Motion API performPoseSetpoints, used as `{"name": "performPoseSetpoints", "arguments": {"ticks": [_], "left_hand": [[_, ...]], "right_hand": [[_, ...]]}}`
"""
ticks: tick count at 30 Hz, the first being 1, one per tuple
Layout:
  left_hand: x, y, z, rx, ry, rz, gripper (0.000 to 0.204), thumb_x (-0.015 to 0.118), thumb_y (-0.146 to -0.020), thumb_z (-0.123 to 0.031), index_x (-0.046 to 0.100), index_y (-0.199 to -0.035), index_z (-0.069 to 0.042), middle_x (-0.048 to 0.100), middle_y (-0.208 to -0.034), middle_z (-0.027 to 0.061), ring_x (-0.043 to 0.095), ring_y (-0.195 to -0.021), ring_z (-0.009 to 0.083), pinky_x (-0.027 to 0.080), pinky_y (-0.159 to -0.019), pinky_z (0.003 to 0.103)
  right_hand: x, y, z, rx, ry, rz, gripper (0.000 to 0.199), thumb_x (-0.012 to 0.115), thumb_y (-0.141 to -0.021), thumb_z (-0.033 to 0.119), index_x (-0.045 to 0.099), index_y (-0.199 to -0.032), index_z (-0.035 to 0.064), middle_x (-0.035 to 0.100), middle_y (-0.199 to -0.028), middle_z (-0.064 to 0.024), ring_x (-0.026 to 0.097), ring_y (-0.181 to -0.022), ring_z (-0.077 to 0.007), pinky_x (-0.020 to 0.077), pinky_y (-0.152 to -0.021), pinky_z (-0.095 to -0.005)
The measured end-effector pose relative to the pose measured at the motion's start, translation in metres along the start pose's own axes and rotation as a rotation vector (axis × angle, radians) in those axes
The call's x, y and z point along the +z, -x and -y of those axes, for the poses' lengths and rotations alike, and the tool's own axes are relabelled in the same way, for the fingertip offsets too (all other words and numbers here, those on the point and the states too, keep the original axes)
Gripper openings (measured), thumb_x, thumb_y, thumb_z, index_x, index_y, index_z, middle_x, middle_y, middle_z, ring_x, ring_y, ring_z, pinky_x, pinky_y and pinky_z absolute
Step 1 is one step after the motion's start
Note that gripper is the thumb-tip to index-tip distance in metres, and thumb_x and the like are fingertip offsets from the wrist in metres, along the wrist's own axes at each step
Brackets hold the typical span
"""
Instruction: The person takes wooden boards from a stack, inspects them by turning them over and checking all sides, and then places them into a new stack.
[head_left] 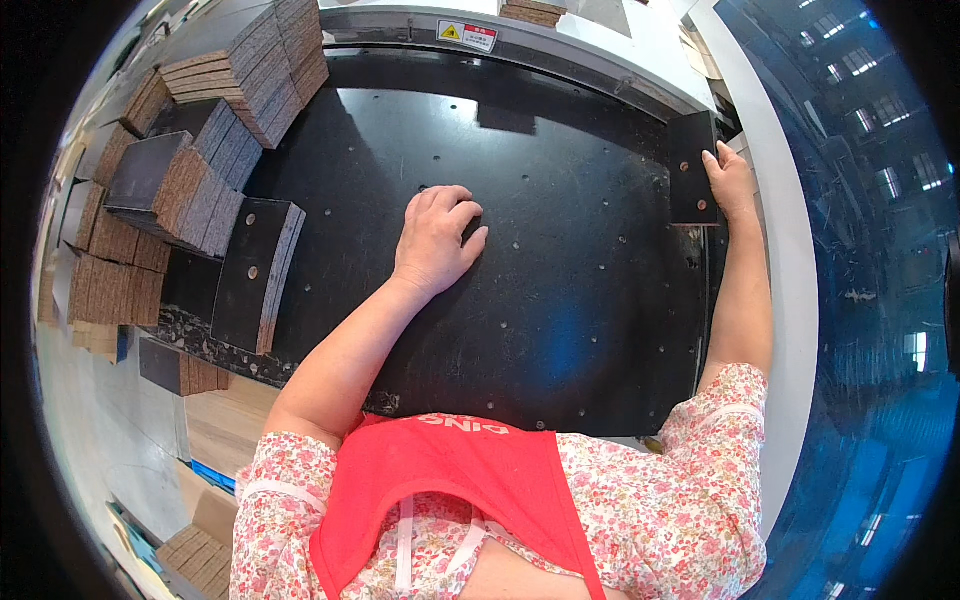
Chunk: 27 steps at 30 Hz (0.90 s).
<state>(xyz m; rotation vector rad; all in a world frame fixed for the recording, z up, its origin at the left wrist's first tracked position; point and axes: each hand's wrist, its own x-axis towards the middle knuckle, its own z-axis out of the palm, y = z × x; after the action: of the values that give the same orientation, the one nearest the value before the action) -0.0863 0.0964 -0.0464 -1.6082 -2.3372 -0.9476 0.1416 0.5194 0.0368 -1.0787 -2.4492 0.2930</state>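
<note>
My right hand (733,180) grips the right edge of a dark rectangular board (690,150) with two round holes, at the far right of the black worktable (560,330). The board lies against the machine's rail on that side. My left hand (435,238) rests on the middle of the table, holding nothing, its fingers bent and its thumb apart. Off to its left is a small stack of boards (240,305), black on top, with two holes showing in the uppermost one.
Piles of cut particle board (240,75) with brown edges rise along the left side. Several small holes dot the tabletop. A metal rail (580,65) with a warning label (466,36) runs along the back. A white curved edge (790,290) borders the right.
</note>
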Motion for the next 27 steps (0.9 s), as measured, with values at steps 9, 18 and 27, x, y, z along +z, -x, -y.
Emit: {"name": "performPoseSetpoints", "arguments": {"ticks": [9, 18, 27], "left_hand": [[0.0, 0.0, 0.002, -0.011, 0.072, 0.008, 0.022, 0.073, -0.082, -0.019, 0.068, -0.1, -0.006, 0.061, -0.117, 0.0093, 0.054, -0.118, 0.0283, 0.039, -0.106, 0.045], [0.003, 0.0, 0.004, -0.004, 0.093, -0.016, 0.022, 0.074, -0.081, -0.017, 0.068, -0.099, -0.006, 0.061, -0.116, 0.0089, 0.055, -0.118, 0.0279, 0.039, -0.106, 0.045], [0.001, 0.001, 0.002, -0.009, 0.065, -0.008, 0.021, 0.073, -0.082, -0.018, 0.068, -0.099, -0.006, 0.061, -0.117, 0.0091, 0.055, -0.119, 0.0279, 0.039, -0.106, 0.045]], "right_hand": [[0.017, 0.006, 0.07, -0.092, 0.462, 0.176, 0.037, 0.06, -0.094, 0.033, 0.064, -0.125, 0.013, 0.069, -0.116, -0.0153, 0.065, -0.108, -0.0355, 0.0524, -0.091, -0.0471], [0.027, 0.001, 0.082, -0.185, 0.561, 0.226, 0.035, 0.06, -0.095, 0.033, 0.065, -0.124, 0.0149, 0.069, -0.118, -0.0133, 0.065, -0.108, -0.0324, 0.0539, -0.089, -0.0451], [0.027, -0.006, 0.062, -0.197, 0.401, 0.221, 0.045, 0.067, -0.091, 0.034, 0.063, -0.128, 0.0087, 0.068, -0.116, -0.0174, 0.066, -0.107, -0.0343, 0.0527, -0.09, -0.0425]]}}
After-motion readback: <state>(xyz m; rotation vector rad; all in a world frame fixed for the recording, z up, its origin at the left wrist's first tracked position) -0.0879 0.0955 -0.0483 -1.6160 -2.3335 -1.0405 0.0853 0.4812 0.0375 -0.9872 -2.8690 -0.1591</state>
